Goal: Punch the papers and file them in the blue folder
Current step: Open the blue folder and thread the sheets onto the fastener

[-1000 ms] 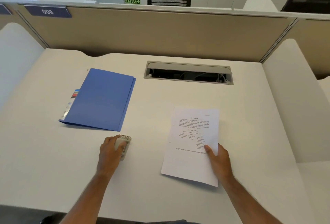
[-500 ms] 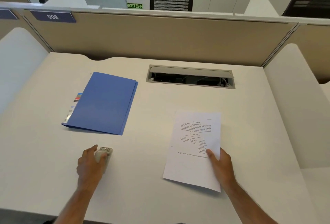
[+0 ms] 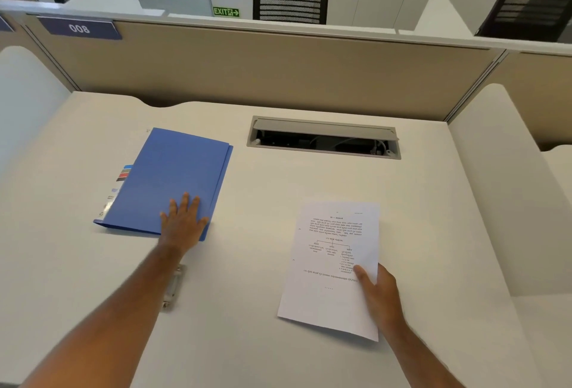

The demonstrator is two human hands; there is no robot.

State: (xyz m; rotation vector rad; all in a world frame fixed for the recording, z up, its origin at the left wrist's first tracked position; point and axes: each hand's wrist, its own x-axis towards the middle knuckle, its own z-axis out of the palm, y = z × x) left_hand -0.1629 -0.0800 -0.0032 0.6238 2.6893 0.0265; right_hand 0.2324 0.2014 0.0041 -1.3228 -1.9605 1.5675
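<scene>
While the left hand [image 3: 182, 223] lies flat, fingers spread, on the closed blue folder [image 3: 168, 180], the right hand [image 3: 376, 291] pinches the paper's [image 3: 335, 267] near corner — punch [image 3: 174, 288] set aside behind the left fingers, so filing apparently remains.

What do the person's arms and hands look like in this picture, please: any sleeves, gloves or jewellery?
Both forearms are bare as far as the frame shows, with no sleeve in view. The left hand and the right hand wear no gloves, and no rings, watch or bands can be seen on either wrist.
</scene>
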